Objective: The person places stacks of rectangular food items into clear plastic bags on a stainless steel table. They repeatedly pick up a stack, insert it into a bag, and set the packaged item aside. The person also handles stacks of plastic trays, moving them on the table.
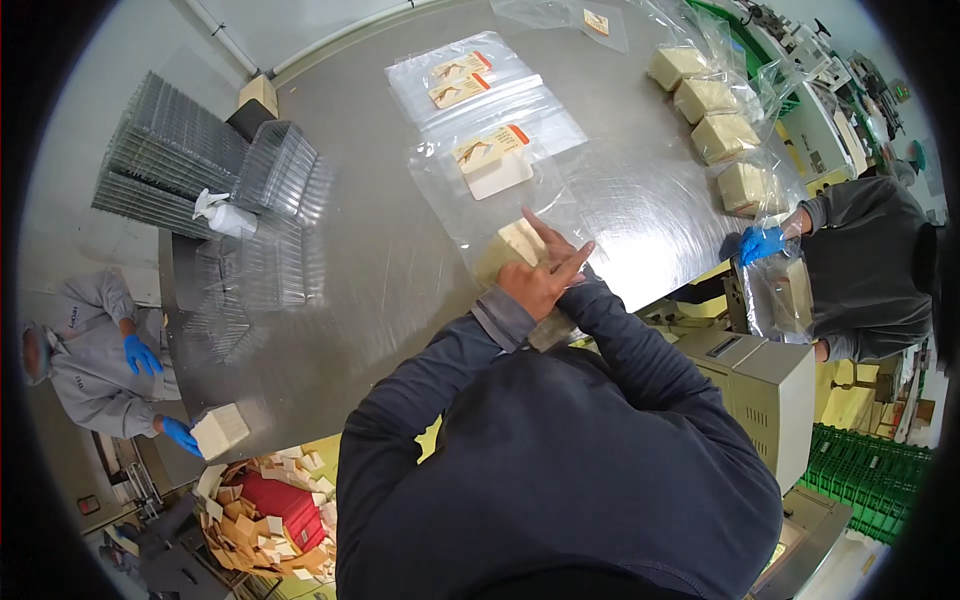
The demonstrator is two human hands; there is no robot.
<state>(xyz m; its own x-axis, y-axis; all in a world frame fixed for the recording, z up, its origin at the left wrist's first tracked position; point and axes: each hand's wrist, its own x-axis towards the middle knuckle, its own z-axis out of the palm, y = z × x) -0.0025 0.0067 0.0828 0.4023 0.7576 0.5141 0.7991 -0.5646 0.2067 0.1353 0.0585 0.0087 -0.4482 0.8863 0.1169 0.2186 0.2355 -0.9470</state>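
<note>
My left hand (pixel 528 289) lies at the near end of a clear plastic bag (pixel 442 180), its index finger stretched to the right. Crossing behind it, my right hand (pixel 552 241) points a finger up and left over the same bag. Inside the bag, beside my fingers, is a pale rectangular block (pixel 511 247), partly hidden. Farther up, the bag shows a printed label (pixel 491 148) and a white card (pixel 501 178). Whether either hand grips the film cannot be told. Beyond lies a stack of clear labelled bags (pixel 465 82).
Several bagged blocks (pixel 724 137) line the steel table's right side. Clear plastic trays (pixel 277 169) and a white spray bottle (pixel 229 217) stand left. A person in blue gloves holds a bagged block (pixel 791 296) at right; another touches a block (pixel 220 431) at lower left.
</note>
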